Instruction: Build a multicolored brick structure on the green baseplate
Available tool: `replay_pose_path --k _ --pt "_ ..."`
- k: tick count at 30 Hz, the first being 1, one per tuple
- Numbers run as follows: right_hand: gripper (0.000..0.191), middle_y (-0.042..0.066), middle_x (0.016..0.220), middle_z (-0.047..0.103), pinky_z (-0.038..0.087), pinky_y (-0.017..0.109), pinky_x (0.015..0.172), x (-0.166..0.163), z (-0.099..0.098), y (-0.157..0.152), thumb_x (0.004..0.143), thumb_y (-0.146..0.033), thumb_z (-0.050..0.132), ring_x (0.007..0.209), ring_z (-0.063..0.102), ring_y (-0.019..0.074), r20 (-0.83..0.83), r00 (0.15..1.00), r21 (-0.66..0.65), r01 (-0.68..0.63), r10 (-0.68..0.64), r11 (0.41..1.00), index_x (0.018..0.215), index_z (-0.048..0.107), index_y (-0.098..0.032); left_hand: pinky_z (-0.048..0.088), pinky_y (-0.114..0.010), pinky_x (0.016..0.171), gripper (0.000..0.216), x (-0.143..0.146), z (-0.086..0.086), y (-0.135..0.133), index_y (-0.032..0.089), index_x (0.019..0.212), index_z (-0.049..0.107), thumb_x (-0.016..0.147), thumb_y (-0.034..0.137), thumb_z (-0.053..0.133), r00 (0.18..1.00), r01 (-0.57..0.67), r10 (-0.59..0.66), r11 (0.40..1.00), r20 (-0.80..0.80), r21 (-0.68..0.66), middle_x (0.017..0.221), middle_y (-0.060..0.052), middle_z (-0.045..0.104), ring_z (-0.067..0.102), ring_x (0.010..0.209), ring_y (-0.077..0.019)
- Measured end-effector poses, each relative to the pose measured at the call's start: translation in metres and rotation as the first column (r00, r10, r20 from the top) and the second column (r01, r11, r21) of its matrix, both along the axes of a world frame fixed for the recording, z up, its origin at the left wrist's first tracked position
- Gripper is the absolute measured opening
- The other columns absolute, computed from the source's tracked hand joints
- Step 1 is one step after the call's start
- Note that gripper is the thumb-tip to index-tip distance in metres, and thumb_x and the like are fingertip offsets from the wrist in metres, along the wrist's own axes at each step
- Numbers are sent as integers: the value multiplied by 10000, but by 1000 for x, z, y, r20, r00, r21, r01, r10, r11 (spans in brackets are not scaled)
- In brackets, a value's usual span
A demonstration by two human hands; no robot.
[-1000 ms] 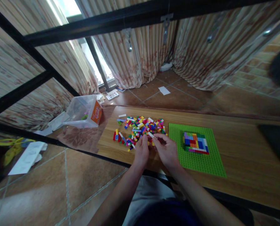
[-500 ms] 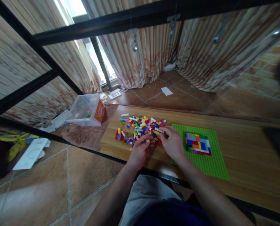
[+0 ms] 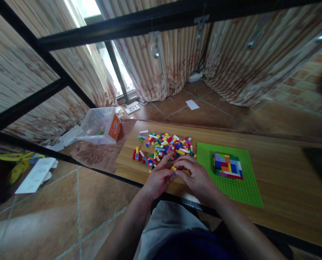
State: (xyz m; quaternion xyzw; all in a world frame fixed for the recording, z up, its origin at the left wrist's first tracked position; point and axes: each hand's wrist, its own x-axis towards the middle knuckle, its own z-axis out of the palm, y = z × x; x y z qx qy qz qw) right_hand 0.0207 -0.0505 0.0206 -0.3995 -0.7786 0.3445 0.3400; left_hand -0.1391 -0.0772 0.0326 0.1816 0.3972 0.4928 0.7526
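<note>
A pile of small coloured bricks lies on the wooden table. Right of it sits a green baseplate with a low block of mixed colours built on it. My left hand and my right hand meet at the near edge of the pile, fingertips pinched together around a small yellow brick. Both hands have curled fingers. Which hand carries the yellow piece is unclear.
A clear plastic tub with an orange label lies on its side left of the table. Papers lie on the tiled floor. A dark object rests at the table's right end. Black frame bars cross overhead; curtains hang behind.
My right hand pulled back from the far side of the pile toward me and met the left hand. A yellow brick now shows between the fingertips.
</note>
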Motion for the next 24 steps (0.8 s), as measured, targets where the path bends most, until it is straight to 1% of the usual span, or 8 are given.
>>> replay_pose_path --k 3,7,9,11,14,18,21,24 --pt "234 61 1099 649 494 348 896 5 -4 -8 911 -254 571 1024 605 186 32 999 13 -29 28 1000 1133 643 -245 441 -205 706 760 -1 0 -5 277 1377 518 661 87 687 994 78 -78 997 -72 6 1076 -16 683 602 786 -95" --pt "169 57 1046 666 498 325 857 15 -10 -21 900 -284 597 978 618 181 28 998 13 -49 49 999 1047 665 -238 427 -210 678 718 5 0 -11 257 1330 559 646 136 738 982 145 -145 989 -121 -6 1059 -26 690 604 797 -116" --pt "133 51 1003 660 504 302 818 20 -12 -27 896 -293 602 939 616 172 16 1000 4 -16 16 1000 998 663 -233 442 -219 667 535 11 -1 -13 213 1193 637 676 238 773 974 156 -159 987 -158 -34 997 -37 694 616 786 -129" --pt "115 50 982 647 505 290 792 25 -12 -33 909 -276 571 915 610 167 15 1000 15 22 -23 1000 974 654 -230 433 -218 591 327 17 -2 -16 159 954 677 735 390 753 942 211 -222 975 -250 -69 780 -22 671 588 645 -112" --pt "128 54 966 634 502 292 783 31 -8 -43 929 -247 516 892 600 163 14 998 18 53 -53 998 969 635 -227 323 -199 455 419 22 -5 -20 144 670 580 797 536 659 872 351 -348 935 -343 -54 511 36 497 442 444 -70" --pt "97 39 911 611 489 276 750 34 0 -54 936 -250 517 843 583 148 -29 999 -102 23 -27 994 946 608 -219 223 -201 405 465 22 -9 -26 144 649 550 793 577 643 856 445 -423 896 -297 7 500 57 425 341 400 -44" --pt "87 24 901 598 473 256 741 37 4 -61 933 -261 536 835 573 134 -65 998 -211 -23 10 977 900 600 -212 198 -203 391 466 19 -11 -31 138 686 576 770 588 663 833 501 -488 865 -262 -18 511 59 427 320 386 -37" --pt "122 13 901 605 464 249 741 40 5 -67 932 -289 546 839 582 129 -102 994 -339 -59 25 939 865 610 -210 194 -202 375 461 17 -13 -37 133 697 592 764 581 674 804 545 -542 836 -244 -60 499 64 432 305 358 -30"
